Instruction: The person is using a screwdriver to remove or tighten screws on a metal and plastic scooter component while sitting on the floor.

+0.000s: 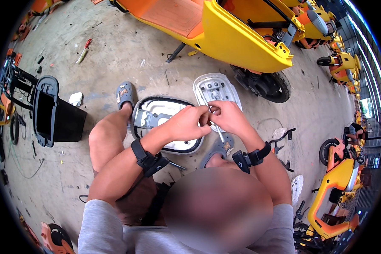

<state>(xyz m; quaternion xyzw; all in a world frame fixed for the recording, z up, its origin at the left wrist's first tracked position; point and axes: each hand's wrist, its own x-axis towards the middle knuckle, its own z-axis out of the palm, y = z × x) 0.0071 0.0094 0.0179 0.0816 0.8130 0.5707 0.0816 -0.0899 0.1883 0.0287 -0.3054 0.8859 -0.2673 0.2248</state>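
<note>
My left hand [187, 122] and my right hand [229, 120] meet fingertip to fingertip in front of me, both closed in a pinch. A slim silver rod [221, 135] runs past the right fingers, its lower end sticking out below them. What the left fingertips pinch is too small to tell. Under the left hand lies an oval white shell [183, 146] with a black rim and a metal bracket [144, 119] on it. Just beyond the hands rests a pale oval plate [218, 86] with several dark round spots.
A yellow and orange scooter body [245, 40] stands ahead, its black front wheel [271, 86] near the plate. At left sits a black bin-like box [65, 120]. A red-handled screwdriver [87, 43] lies on the concrete floor. More scooters [332, 199] stand at right, near another person [354, 131].
</note>
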